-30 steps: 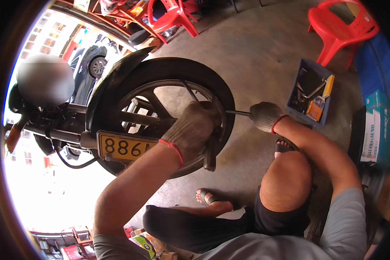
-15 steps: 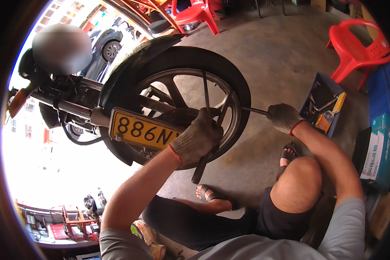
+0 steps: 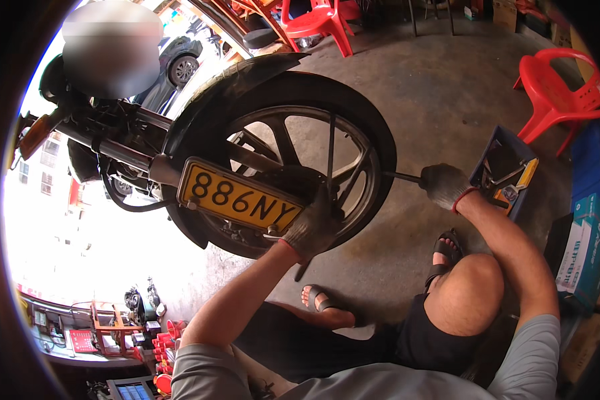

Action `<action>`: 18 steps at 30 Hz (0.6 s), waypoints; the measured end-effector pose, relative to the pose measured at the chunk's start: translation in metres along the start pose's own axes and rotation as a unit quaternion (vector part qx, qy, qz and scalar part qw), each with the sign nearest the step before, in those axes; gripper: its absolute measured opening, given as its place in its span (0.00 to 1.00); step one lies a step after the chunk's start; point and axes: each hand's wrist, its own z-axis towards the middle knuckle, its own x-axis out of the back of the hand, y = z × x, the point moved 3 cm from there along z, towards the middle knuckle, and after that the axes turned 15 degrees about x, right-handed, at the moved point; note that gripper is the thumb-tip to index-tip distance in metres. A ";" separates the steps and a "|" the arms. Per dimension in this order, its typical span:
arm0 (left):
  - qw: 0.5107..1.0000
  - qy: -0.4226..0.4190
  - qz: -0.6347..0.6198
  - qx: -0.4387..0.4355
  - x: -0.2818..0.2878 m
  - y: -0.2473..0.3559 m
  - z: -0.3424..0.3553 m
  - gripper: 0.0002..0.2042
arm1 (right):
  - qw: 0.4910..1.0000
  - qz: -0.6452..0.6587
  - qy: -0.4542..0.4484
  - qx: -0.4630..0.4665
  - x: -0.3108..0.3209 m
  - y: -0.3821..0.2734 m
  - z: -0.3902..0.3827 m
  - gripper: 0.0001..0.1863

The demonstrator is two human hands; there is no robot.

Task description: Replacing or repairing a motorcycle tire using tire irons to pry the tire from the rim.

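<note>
A black motorcycle tyre on a cast spoked wheel faces me, with a yellow number plate in front of its lower left part. My left hand, in a dirty knitted glove, is closed around a long dark tyre lever lying across the wheel. A dark bar end shows below that hand. My right hand, gloved too, grips a second tyre lever, whose tip meets the tyre's right edge. The exact contact of the tip is too small to tell.
Right of the wheel stands a blue tool bin with tools inside. Red plastic chairs stand beyond it and at the back. A teal box is at far right. A person is by the motorcycle's fork. A cluttered bench sits lower left.
The whole view has shifted, so the wheel sits slightly further right. My left hand has moved lower over the wheel, closer to the plate's right end. Both hands keep their hold.
</note>
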 end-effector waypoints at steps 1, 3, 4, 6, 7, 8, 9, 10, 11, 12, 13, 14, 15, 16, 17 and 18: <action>1.000 0.001 0.002 0.001 -0.005 -0.008 0.001 0.18 | 1.000 0.005 0.001 0.004 0.000 0.000 0.004 0.11; 0.992 0.098 0.058 -0.044 -0.014 -0.028 0.007 0.21 | 1.000 0.009 0.001 0.003 0.002 -0.001 0.009 0.11; 0.993 0.096 0.055 -0.045 -0.019 -0.030 0.009 0.21 | 1.000 0.014 -0.003 0.003 0.002 0.000 0.008 0.11; 0.995 0.033 -0.096 0.003 -0.028 -0.037 0.014 0.17 | 1.000 0.007 -0.007 -0.002 0.003 0.002 0.005 0.11; 0.995 0.036 -0.097 0.006 -0.032 -0.052 0.020 0.17 | 1.000 0.005 -0.007 0.002 0.003 0.000 0.008 0.12; 0.945 -0.034 -0.319 0.057 -0.034 -0.076 0.029 0.16 | 1.000 0.004 -0.006 0.009 0.004 -0.004 0.012 0.12; 0.838 -0.107 -0.525 0.102 -0.040 -0.089 0.035 0.16 | 1.000 -0.003 -0.008 0.022 0.002 -0.003 0.015 0.12; 0.835 -0.114 -0.530 0.100 -0.045 -0.080 0.037 0.16 | 0.999 -0.013 -0.013 0.026 0.001 0.003 0.012 0.12; 0.904 -0.066 -0.412 0.088 -0.044 -0.068 0.033 0.14 | 0.999 -0.017 -0.018 0.023 0.000 0.008 0.011 0.12; 0.955 -0.017 -0.287 0.075 -0.043 -0.060 0.032 0.13 | 0.999 -0.010 -0.031 0.037 0.000 0.011 0.011 0.12; 0.954 -0.014 -0.291 0.074 -0.042 -0.063 0.031 0.13 | 0.998 -0.004 -0.040 0.057 0.001 0.012 0.013 0.12; 0.976 0.026 -0.211 0.056 -0.041 -0.067 0.030 0.11 | 0.997 -0.009 -0.043 0.059 0.000 0.020 0.010 0.12; 0.989 0.066 -0.130 0.037 -0.041 -0.070 0.029 0.10 | 0.993 -0.029 -0.039 0.108 -0.001 0.030 0.005 0.12; 0.988 0.068 -0.136 0.038 -0.041 -0.070 0.029 0.10 | 0.986 -0.050 -0.035 0.156 -0.001 0.039 -0.001 0.12; 0.990 0.099 -0.096 0.023 -0.038 -0.068 0.028 0.09 | 0.985 -0.055 -0.040 0.160 0.009 0.041 -0.006 0.12; 0.990 0.130 -0.056 0.010 -0.036 -0.066 0.027 0.09 | 0.984 0.101 -0.116 0.095 0.017 0.048 -0.015 0.12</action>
